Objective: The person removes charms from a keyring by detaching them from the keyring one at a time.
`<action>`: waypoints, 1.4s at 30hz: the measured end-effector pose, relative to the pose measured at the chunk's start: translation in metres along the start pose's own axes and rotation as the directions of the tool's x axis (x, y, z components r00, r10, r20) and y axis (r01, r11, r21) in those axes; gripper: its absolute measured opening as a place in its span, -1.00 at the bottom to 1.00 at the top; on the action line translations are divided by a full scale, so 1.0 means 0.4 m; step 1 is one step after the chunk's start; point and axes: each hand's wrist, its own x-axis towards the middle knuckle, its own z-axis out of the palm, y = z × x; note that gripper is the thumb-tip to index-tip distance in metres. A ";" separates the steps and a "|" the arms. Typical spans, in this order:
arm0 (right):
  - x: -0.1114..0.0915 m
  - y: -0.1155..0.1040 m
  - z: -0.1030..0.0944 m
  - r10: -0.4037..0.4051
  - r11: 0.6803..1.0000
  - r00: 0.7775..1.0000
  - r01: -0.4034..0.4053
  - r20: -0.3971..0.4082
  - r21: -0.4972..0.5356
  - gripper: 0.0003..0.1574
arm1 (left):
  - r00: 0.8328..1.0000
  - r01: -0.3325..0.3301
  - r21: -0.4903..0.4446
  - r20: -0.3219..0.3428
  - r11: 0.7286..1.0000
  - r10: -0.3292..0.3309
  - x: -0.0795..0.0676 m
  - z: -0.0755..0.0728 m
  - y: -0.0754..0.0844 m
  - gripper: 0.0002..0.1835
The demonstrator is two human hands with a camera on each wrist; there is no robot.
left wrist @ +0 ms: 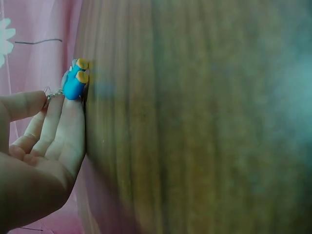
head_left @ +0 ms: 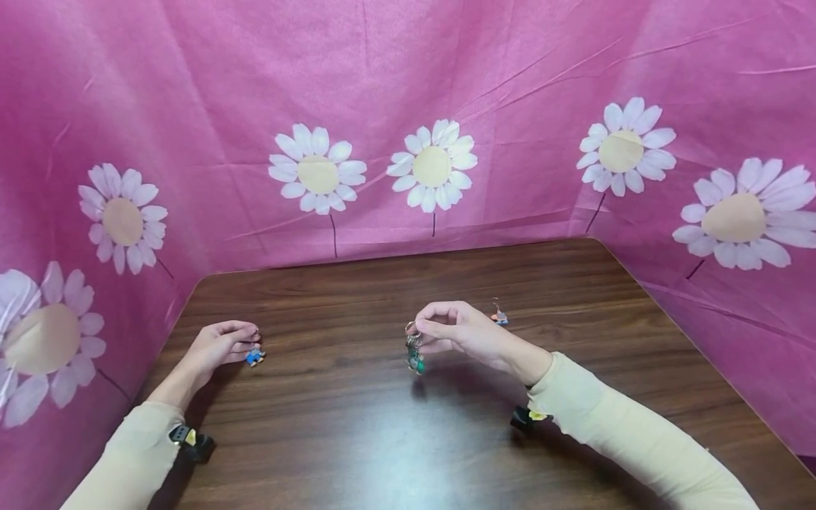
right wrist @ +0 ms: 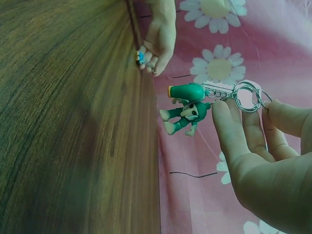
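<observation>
My left hand (head_left: 215,348) pinches the chain of a keychain with a small blue figure (head_left: 254,356) on the left of the table. In the left wrist view the figure (left wrist: 74,87) shows yellow feet, and its chain lies between thumb and fingers. Near the middle, my right hand (head_left: 468,334) holds several metal rings between thumb and fingers. From them hangs a green keychain (head_left: 416,360) above the table. The right wrist view shows a green figure (right wrist: 191,113) with pale limbs beside a rounded green piece (right wrist: 187,91).
Just behind my right hand, another keychain (head_left: 500,316), orange, grey and blue, is on the brown wooden table (head_left: 357,304). A pink cloth (head_left: 210,106) with white daisies stands around the table's back and sides. A black wrist device (head_left: 521,419) sits under the right sleeve.
</observation>
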 end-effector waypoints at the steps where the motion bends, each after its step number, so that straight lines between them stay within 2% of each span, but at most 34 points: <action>1: 0.001 0.001 0.000 0.003 1.000 1.000 -0.003 -0.001 0.001 -0.91 | 1.000 0.001 0.004 -0.010 1.000 -0.001 0.004 -0.003 -0.002 -0.82; 5: 0.004 0.005 -0.001 0.007 1.000 1.000 -0.007 0.004 0.011 -0.91 | 1.000 -0.001 0.036 -0.031 0.999 0.002 0.023 -0.011 -0.001 -0.79; 8: 0.005 0.004 0.000 0.009 1.000 1.000 -0.009 0.005 0.015 -0.90 | 1.000 0.003 0.077 -0.013 0.997 -0.002 0.038 -0.011 0.004 -0.72; 16: 0.001 -0.001 -0.001 0.018 1.000 1.000 -0.018 -0.005 0.017 -0.89 | 0.990 0.017 0.210 0.131 0.977 -0.045 0.061 0.003 0.007 -0.64; 21: -0.001 -0.004 -0.007 0.018 1.000 1.000 -0.017 -0.010 0.015 -0.89 | 0.991 -0.042 0.344 0.134 0.938 -0.005 0.057 0.026 0.010 -0.61; 24: 0.000 -0.004 -0.010 0.021 1.000 1.000 -0.020 -0.008 0.016 -0.89 | 0.992 -0.052 0.393 0.126 0.918 0.003 0.055 0.035 0.008 -0.61; 29: 0.000 -0.004 -0.010 0.037 0.999 0.999 -0.037 -0.007 0.020 -0.90 | 0.993 -0.048 0.412 0.121 0.910 -0.003 0.051 0.040 0.003 -0.60; 34: -0.002 -0.003 -0.010 0.040 0.999 0.999 -0.039 -0.014 0.026 -0.90 | 0.993 -0.041 0.405 0.114 0.913 -0.006 0.045 0.047 0.002 -0.59; 36: -0.003 -0.003 -0.008 0.037 0.999 0.999 -0.037 -0.019 0.032 -0.90 | 0.995 -0.046 0.427 0.104 0.903 0.001 0.040 0.053 0.004 -0.59; 38: -0.001 -0.002 -0.007 0.033 0.999 0.999 -0.032 -0.023 0.037 -0.90 | 0.995 -0.080 0.477 0.097 0.875 0.038 0.030 0.065 0.010 -0.61; 39: 0.000 -0.002 -0.007 0.032 0.999 0.999 -0.031 -0.024 0.038 -0.90 | 0.993 -0.114 0.521 0.096 0.846 0.074 0.024 0.074 0.014 -0.63; 40: 0.000 0.000 -0.006 0.031 0.999 0.999 -0.030 -0.026 0.040 -0.90 | 0.987 -0.162 0.579 0.093 0.799 0.132 0.015 0.086 0.018 -0.65; 42: 0.000 0.003 -0.006 0.034 0.998 0.999 -0.033 -0.024 0.044 -0.91 | 0.962 -0.251 0.682 0.096 0.687 0.257 -0.009 0.122 0.028 -0.69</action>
